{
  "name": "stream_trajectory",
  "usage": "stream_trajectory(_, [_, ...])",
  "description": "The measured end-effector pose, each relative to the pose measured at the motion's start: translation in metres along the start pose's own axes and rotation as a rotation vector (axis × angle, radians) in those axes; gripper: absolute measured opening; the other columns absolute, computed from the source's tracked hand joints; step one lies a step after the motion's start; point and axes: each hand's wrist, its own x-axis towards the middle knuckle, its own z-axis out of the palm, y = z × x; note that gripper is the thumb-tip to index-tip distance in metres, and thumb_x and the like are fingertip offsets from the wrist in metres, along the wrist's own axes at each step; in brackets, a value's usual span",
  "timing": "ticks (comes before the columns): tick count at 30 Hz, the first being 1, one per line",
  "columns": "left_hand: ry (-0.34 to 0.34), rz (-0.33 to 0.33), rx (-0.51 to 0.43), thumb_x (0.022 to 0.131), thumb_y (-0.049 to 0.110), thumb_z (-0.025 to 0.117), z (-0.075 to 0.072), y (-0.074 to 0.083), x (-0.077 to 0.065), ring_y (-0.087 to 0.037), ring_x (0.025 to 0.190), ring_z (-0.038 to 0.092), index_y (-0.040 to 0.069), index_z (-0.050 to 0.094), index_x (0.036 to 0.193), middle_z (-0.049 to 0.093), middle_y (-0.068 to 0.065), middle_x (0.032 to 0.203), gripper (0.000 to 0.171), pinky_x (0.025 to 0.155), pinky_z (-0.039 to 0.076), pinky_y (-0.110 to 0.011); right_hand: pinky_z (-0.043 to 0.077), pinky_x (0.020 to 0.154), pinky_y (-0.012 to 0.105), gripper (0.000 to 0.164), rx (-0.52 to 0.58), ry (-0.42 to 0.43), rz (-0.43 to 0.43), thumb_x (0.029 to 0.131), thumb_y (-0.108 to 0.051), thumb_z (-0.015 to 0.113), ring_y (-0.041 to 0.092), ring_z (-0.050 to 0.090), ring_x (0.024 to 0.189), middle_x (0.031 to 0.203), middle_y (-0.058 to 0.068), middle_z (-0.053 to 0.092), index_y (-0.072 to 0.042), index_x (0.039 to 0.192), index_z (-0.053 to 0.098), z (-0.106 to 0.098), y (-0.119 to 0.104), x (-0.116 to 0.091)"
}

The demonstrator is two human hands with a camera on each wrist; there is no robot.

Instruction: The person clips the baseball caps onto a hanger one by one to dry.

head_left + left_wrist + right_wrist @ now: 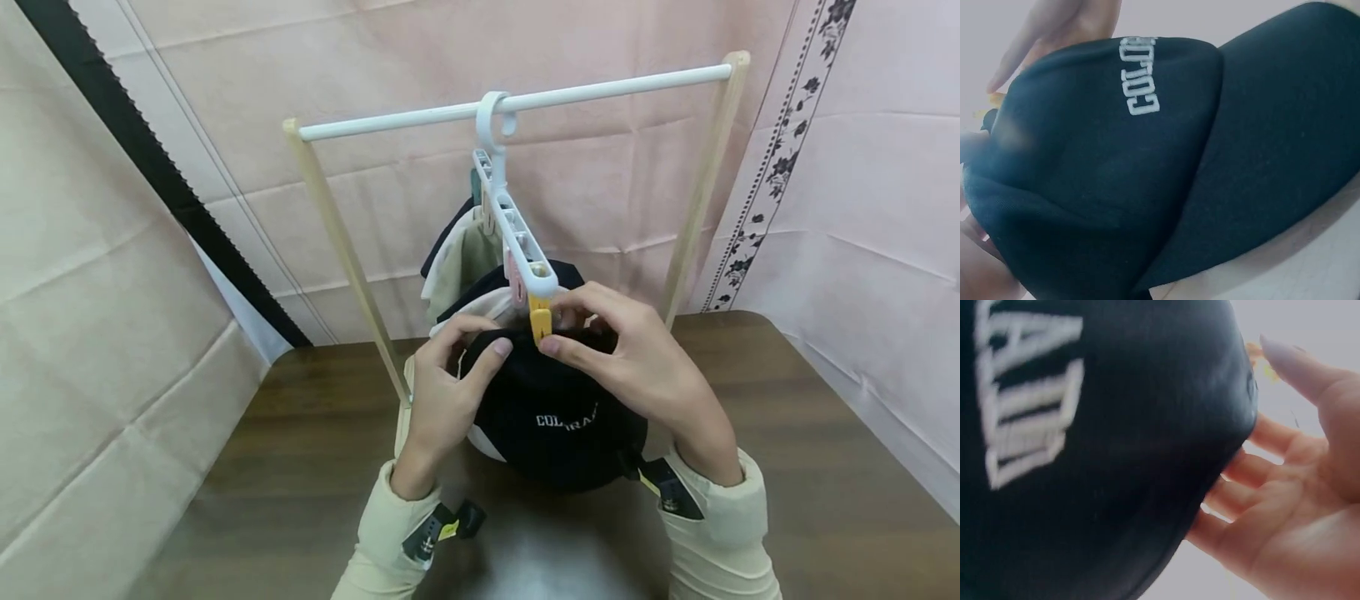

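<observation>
A black baseball cap [562, 417] with white embroidered lettering hangs at the near end of a white multi-clip hanger [517, 225], below a yellow clip [540, 318]. My left hand [450, 392] pinches the cap's upper left edge between thumb and fingers. At the clip, my right hand [637, 358] has its thumb against the lower end and its index finger behind. The right wrist view shows the other fingers [1235, 494] partly hidden behind the cap. In the left wrist view the cap's brim [1285, 131] points right.
The hanger hooks over a white rod [615, 89] on a wooden-legged stand [337, 233]. Behind the black cap, more caps [468, 258] in dark, white and olive hang from the same hanger, a pink clip [515, 279] among them. Below is a brown wooden table [315, 467]; pale cloth surrounds it.
</observation>
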Motion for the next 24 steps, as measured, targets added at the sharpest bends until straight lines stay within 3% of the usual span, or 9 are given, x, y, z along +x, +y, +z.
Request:
stream_trajectory(5, [0.046,-0.001,0.023,0.093,0.013,0.069,-0.008,0.003,-0.004,-0.022,0.089,0.058,0.011,0.067,0.102,0.066,-0.001,0.1,0.01,0.082,0.049,-0.031,0.045,0.085,0.029,0.028,-0.085,-0.042,0.011,0.089,-0.027,0.076,0.008,0.054,0.096,0.104,-0.01,0.061,-0.021,0.115,0.067,0.002,-0.003,-0.008])
stream_trajectory(12, [0.105,0.008,0.139,0.094,0.012,0.069,-0.019,0.009,-0.01,-0.02,0.087,0.053,0.013,0.069,0.109,0.062,0.0,0.095,0.015,0.077,0.044,-0.028,0.043,0.097,0.037,0.04,-0.15,0.023,0.066,0.093,-0.029,0.071,0.012,0.053,0.11,0.118,-0.003,0.057,-0.015,0.129,0.06,0.015,0.0,-0.025])
stream_trajectory(19, [0.034,0.049,0.313,0.095,0.019,0.068,-0.02,0.01,-0.011,-0.015,0.098,0.051,0.021,0.064,0.127,0.061,0.003,0.108,0.032,0.084,0.045,-0.03,0.037,0.106,0.047,0.06,-0.247,0.057,0.126,0.093,-0.031,0.071,0.023,0.044,0.126,0.136,0.006,0.047,-0.011,0.144,0.046,0.02,0.005,-0.043])
stream_trajectory(24, [-0.021,0.043,0.369,0.096,0.023,0.067,-0.018,0.003,-0.02,-0.014,0.104,0.053,0.024,0.056,0.139,0.061,0.006,0.123,0.044,0.088,0.048,-0.031,0.033,0.109,0.055,0.078,-0.278,0.067,0.13,0.09,-0.028,0.075,0.03,0.037,0.135,0.148,0.012,0.037,-0.011,0.153,0.032,0.023,0.01,-0.051])
